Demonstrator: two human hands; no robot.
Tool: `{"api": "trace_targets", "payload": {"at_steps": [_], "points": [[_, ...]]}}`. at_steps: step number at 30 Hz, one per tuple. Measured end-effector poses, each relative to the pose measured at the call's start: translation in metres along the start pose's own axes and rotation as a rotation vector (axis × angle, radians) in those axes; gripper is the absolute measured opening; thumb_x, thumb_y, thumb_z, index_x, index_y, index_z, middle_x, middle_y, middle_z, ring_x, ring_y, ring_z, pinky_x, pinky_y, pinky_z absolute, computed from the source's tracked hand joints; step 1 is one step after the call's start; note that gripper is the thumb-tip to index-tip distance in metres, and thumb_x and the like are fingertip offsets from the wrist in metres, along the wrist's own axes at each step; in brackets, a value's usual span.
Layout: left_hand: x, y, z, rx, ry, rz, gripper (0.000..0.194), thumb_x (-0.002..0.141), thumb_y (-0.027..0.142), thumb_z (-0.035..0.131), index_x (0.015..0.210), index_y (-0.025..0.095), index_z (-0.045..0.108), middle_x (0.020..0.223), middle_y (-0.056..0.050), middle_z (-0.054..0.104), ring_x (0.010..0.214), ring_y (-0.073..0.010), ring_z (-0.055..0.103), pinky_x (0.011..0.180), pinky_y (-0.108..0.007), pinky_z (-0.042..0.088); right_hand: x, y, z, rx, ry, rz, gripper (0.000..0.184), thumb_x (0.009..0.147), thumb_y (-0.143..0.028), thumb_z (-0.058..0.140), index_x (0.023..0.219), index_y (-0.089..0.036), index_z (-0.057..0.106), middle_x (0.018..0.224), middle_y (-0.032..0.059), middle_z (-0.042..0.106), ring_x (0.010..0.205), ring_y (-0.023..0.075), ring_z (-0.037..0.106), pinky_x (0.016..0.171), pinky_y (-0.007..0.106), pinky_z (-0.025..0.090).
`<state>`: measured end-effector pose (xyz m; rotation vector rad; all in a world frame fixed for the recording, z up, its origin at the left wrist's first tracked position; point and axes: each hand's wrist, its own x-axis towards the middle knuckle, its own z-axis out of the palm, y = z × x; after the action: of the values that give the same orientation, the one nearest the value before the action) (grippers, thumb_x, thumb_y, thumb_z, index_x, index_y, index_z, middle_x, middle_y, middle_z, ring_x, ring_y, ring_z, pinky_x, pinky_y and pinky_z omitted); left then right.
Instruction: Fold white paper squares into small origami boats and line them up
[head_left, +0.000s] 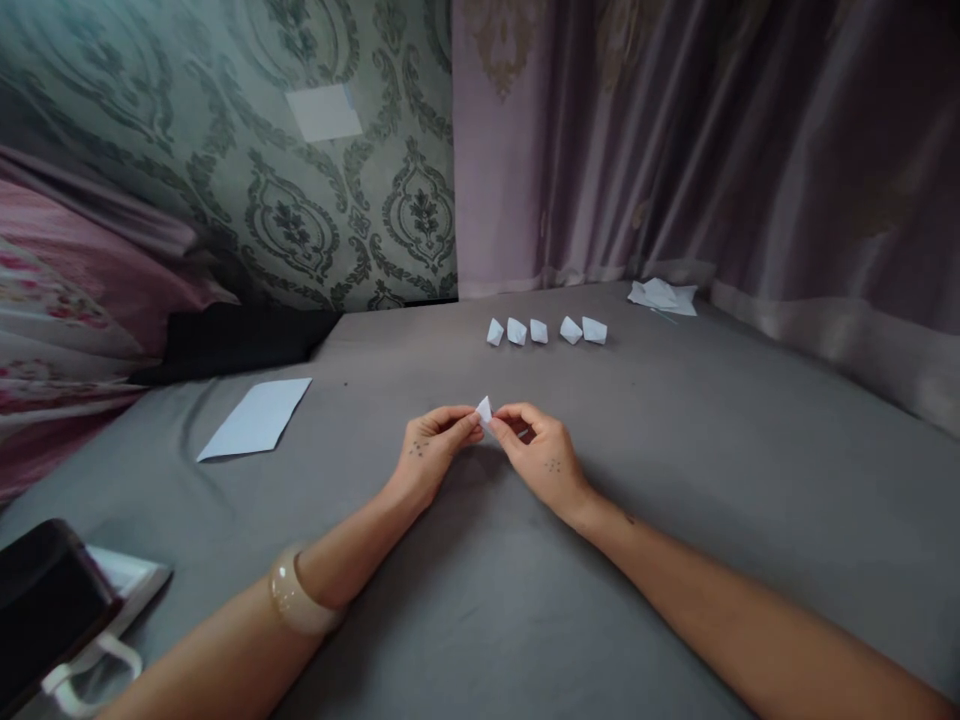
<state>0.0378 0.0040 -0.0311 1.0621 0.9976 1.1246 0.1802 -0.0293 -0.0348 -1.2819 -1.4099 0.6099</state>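
Between my two hands is a small piece of folded white paper [484,409] with a pointed top, held just above the grey cloth surface. My left hand [439,438] pinches its left side between thumb and fingers. From the other side my right hand [541,448] grips it the same way, and the fingertips nearly meet. Beyond the hands stands a row of several small folded white paper shapes [538,331], spaced in two groups. The lower part of the held paper is hidden by my fingers.
A white paper sheet [256,420] lies to the left. Near left are a dark phone [49,600] and a white cable [112,650]. Paper scraps [661,295] rest at the back right beside the curtain [585,150]. Black cloth [240,340] lies at the back left.
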Motion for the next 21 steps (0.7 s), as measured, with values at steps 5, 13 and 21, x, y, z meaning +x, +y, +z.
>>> {"api": "trace_targets", "payload": {"at_steps": [5, 13, 21], "points": [[-0.004, 0.006, 0.003, 0.051, -0.001, -0.003, 0.025, 0.061, 0.030, 0.079, 0.079, 0.014, 0.073, 0.071, -0.003, 0.070, 0.065, -0.0123, 0.063, 0.071, -0.026, 0.052, 0.006, 0.003, -0.003, 0.047, -0.014, 0.049, 0.020, 0.080, -0.033, 0.059, 0.082, -0.017, 0.070, 0.078, 0.0044, 0.070, 0.068, 0.0140, 0.060, 0.062, 0.025, 0.045], [-0.006, 0.009, 0.006, 0.175, -0.033, 0.000, 0.019, 0.064, 0.029, 0.076, 0.073, 0.013, 0.074, 0.057, -0.001, 0.063, 0.054, -0.0098, 0.053, 0.057, -0.022, 0.042, 0.012, 0.002, -0.009, 0.012, -0.042, 0.121, 0.017, 0.075, -0.030, 0.059, 0.070, -0.017, 0.067, 0.068, 0.0009, 0.064, 0.066, 0.0142, 0.058, 0.063, 0.026, 0.044], [-0.003, 0.007, 0.003, 0.030, -0.095, -0.033, 0.026, 0.066, 0.035, 0.077, 0.076, 0.012, 0.071, 0.062, -0.001, 0.061, 0.054, -0.0085, 0.051, 0.055, -0.021, 0.040, 0.016, 0.008, -0.013, 0.283, -0.226, 0.375, 0.033, 0.074, -0.046, 0.065, 0.084, -0.015, 0.069, 0.054, -0.0040, 0.051, 0.048, 0.0081, 0.041, 0.046, 0.022, 0.031]]}}
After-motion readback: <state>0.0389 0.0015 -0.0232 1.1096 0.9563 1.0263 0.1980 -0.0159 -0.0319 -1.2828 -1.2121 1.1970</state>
